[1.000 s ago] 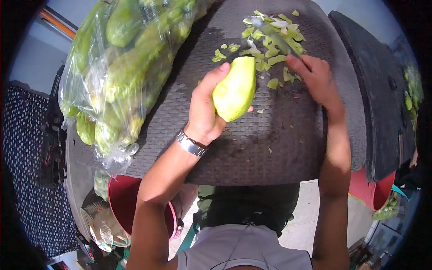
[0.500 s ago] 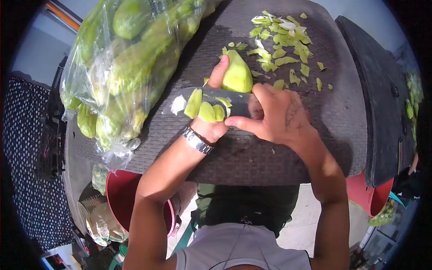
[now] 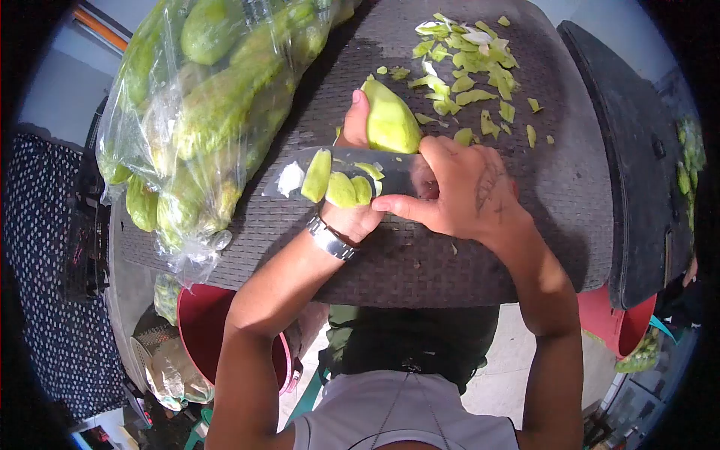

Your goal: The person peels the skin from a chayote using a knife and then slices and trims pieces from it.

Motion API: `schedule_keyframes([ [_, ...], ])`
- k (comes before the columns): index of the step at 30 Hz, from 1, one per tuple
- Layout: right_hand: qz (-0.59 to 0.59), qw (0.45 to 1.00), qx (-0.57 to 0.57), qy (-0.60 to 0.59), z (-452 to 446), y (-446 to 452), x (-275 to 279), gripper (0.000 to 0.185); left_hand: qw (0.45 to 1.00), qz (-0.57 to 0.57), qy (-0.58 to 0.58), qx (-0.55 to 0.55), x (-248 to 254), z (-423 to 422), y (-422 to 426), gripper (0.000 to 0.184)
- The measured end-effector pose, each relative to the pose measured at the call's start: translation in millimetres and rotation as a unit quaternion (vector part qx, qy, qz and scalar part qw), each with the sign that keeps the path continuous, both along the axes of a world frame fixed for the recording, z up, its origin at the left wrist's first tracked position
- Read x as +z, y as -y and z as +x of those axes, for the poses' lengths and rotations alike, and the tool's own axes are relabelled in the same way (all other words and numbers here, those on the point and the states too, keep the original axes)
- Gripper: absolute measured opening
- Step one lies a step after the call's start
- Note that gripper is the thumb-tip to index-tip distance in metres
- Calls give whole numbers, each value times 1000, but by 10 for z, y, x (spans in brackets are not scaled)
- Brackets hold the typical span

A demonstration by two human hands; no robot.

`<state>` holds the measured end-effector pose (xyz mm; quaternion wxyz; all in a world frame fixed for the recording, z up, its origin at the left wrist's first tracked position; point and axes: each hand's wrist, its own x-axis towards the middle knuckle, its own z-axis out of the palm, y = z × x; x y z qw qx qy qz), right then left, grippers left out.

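My left hand (image 3: 352, 219) is closed round a pale green, partly peeled chayote (image 3: 392, 120), its thumb along the fruit's left side. Most of the left fingers are hidden beneath the fruit and blade. In my right hand (image 3: 469, 187) is a knife with a broad, dark blade (image 3: 389, 174), held flat across the left palm. Its handle is covered by my grip. Several green peel slices (image 3: 342, 189) and a white scrap (image 3: 291, 178) stick to the blade. The blade's edge lies close to the lower end of the chayote.
A clear plastic bag (image 3: 217, 112) full of green chayotes lies on the left of the dark woven tabletop (image 3: 420, 274). Loose peelings (image 3: 472, 64) are scattered at the back right. A dark chair back (image 3: 622, 165) stands at right. Red buckets (image 3: 206, 315) are below the table.
The chayote has tilted and shifted slightly left in my left hand. The knife, with the same peelings on it, has moved a little left and down.
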<state>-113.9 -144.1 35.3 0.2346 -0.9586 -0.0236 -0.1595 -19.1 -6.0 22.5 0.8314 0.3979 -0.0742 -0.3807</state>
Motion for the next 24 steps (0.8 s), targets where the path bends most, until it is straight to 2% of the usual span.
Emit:
schedule_keyframes([
  [4,-25,999,4,30,12,29,-11,60,1000,-18,-14,-16,-101,74,-29,59],
  [8,59,998,1,3,65,268,83,58,997,-32,-33,54,-124,105,6,54],
  [10,76,997,-24,-17,74,389,75,58,991,-38,-85,94,-94,167,34,51],
  [13,95,989,-104,-40,113,621,82,61,997,-60,-39,-12,-4,179,5,51],
  [15,126,980,-150,-33,136,837,85,66,997,-37,-58,20,6,160,11,54],
  [16,132,979,-154,-40,137,883,105,62,997,-22,-61,44,37,150,31,55],
  [19,148,979,-124,-61,126,660,150,61,995,-2,-52,87,54,146,45,54],
  [22,112,993,-25,-40,54,127,135,61,992,-35,-24,120,-133,67,15,53],
  [24,105,993,-13,-53,59,80,90,62,998,-20,-35,58,-224,148,-21,53],
])
